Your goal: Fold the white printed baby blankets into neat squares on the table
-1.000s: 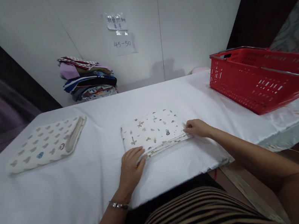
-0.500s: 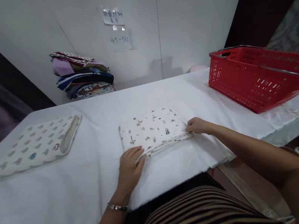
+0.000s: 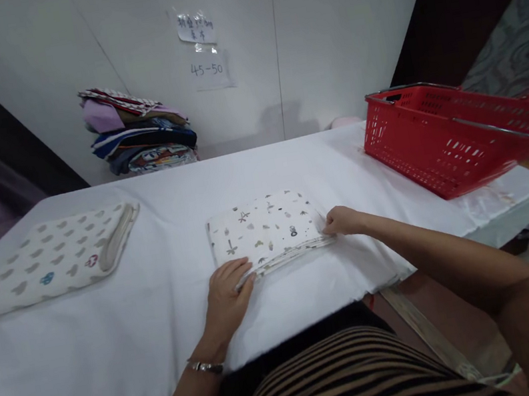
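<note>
Folded cloth (image 3: 264, 228), white with little dark prints, lies flat on the tabletop (image 3: 114, 331), pretty much dead centre and close to the near edge. Left hand (image 3: 227, 295) lies on its near left corner. The grip there is loose, with the fingers stretched out and spread flat over the corner and front edge, not closed around anything. Right hand (image 3: 344, 220) is at the cloth's right edge, with the fingers curled in and touching the fabric. From this angle the fingertips are tucked behind the knuckles, so I honestly can't tell whether that grip is pinching the layers or just resting against them.

There's a thin bracelet (image 3: 204, 367) on the left wrist, and a striped shirt (image 3: 350, 379) fills the bottom of the view.

Further out, a second folded cloth (image 3: 56, 256) with a heart pattern lies well apart on the left side of the tabletop. A red basket (image 3: 441, 134) stands at the far right, cut off by the frame edge, and its inside isn't visible. A stack of clothes (image 3: 138, 128) is piled up against the back wall, under two paper notes (image 3: 196, 28). The lower note reads 45-50, and the upper one is too small to read.
</note>
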Demonstrator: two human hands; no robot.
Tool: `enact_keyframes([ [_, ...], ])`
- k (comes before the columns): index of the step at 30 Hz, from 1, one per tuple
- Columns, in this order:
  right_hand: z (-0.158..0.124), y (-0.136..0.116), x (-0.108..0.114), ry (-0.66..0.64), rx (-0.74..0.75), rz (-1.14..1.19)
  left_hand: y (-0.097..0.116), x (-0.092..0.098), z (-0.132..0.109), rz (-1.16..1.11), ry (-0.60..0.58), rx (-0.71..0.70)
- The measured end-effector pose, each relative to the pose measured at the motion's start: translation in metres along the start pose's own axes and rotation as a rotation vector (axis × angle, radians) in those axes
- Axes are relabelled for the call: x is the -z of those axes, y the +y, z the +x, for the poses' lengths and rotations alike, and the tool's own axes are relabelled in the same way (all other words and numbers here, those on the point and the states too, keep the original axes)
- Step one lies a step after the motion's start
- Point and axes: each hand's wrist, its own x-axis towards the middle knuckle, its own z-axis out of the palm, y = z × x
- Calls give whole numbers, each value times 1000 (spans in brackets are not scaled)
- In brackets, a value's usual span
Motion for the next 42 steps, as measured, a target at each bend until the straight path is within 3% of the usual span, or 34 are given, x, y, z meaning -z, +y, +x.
enact_keyframes([
  [14,3,4,-3,-27,-26,172,-3,-1,-2,-18,10,-14],
  [21,6,22,9,24,-8,453,-4,-1,-2,-28,25,-23],
  [26,7,29,-4,-32,-89,523,-4,-2,-3,-26,19,-9],
  [37,7,21,-3,-85,-97,275,-5,-2,-1,-52,10,-9],
  [42,2,16,5,-60,-42,307,-6,-2,-2,-45,10,-6],
])
